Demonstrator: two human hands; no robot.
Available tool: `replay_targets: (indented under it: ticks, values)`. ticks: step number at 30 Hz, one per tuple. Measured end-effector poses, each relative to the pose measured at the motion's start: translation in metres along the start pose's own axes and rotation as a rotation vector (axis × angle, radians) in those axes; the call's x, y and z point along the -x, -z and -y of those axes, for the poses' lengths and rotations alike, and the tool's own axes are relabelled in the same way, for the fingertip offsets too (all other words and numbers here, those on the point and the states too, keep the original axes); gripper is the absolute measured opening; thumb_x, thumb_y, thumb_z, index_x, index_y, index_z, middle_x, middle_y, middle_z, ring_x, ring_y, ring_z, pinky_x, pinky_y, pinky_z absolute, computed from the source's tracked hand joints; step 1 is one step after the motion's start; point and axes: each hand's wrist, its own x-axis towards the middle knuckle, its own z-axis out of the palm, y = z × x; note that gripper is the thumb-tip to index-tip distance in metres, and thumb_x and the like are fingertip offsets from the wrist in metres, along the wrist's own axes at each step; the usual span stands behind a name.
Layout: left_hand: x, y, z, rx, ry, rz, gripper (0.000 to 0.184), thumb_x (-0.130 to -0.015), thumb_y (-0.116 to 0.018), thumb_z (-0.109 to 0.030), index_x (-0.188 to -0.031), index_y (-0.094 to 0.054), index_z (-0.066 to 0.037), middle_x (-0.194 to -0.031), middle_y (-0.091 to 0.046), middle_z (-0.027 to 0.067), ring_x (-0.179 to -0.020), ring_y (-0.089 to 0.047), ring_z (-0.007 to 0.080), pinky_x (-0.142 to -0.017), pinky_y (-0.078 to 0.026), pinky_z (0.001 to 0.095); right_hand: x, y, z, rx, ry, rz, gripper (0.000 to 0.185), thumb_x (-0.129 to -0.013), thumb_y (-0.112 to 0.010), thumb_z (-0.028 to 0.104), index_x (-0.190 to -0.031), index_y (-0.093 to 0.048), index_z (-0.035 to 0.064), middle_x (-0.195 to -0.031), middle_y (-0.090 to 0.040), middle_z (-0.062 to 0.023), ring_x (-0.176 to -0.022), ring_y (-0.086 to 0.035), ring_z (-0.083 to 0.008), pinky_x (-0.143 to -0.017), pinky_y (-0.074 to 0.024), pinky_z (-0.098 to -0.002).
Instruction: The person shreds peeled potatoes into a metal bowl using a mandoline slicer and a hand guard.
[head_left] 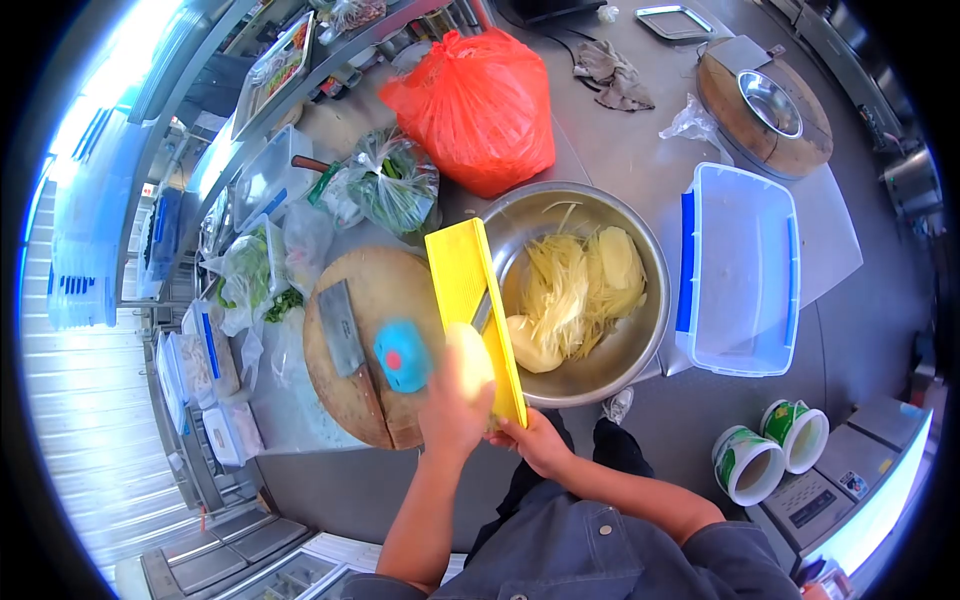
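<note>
My left hand (452, 410), smeared by motion, is closed over a peeled potato (470, 362) against the face of a yellow mandoline slicer (462, 262). My right hand (538, 442) grips the slicer's lower end. The slicer stands steeply tilted along the left rim of a large steel bowl (640, 350). Inside the bowl lie a heap of pale potato shreds (560, 290) and whole peeled potatoes (616, 260). Left of the slicer, a round wooden chopping board (385, 285) bears a cleaver (342, 330) and a blue plastic piece with a red knob (402, 356).
Behind the bowl sits a full red plastic bag (485, 110). A clear bin with blue handles (742, 270) stands to the right. Bagged greens (390, 185) lie at the left. Farther back are another round board (720, 95) and a small steel bowl (770, 103).
</note>
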Motion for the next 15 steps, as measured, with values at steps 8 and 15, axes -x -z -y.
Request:
replay_targets:
  ticks: [8,15]
  values:
    - [-0.019,0.025,0.044,0.551,0.470,0.010,0.056,-0.088,-0.071,-0.017,-0.139,-0.051,-0.005,-0.116,-0.061,0.0204,-0.109,-0.062,0.0332,-0.092,-0.050,0.0469,0.000,0.000,-0.001,0.025,0.021,-0.004,0.026,-0.104,-0.054,0.012,-0.124,-0.050,-0.0030,-0.112,-0.067,-0.0147,-0.095,-0.070,-0.0210,-0.087,-0.0579,-0.0321]
    - [-0.023,0.025,0.038,0.030,-0.191,-0.375,0.055,-0.083,-0.072,-0.006,-0.136,-0.054,-0.006,-0.126,-0.052,0.0171,-0.113,-0.055,0.0345,-0.095,-0.048,0.0439,0.005,-0.008,0.005,0.080,0.040,-0.029,0.027,-0.104,-0.053,0.011,-0.126,-0.048,-0.0025,-0.113,-0.066,-0.0154,-0.096,-0.070,-0.0220,-0.087,-0.0581,-0.0324]
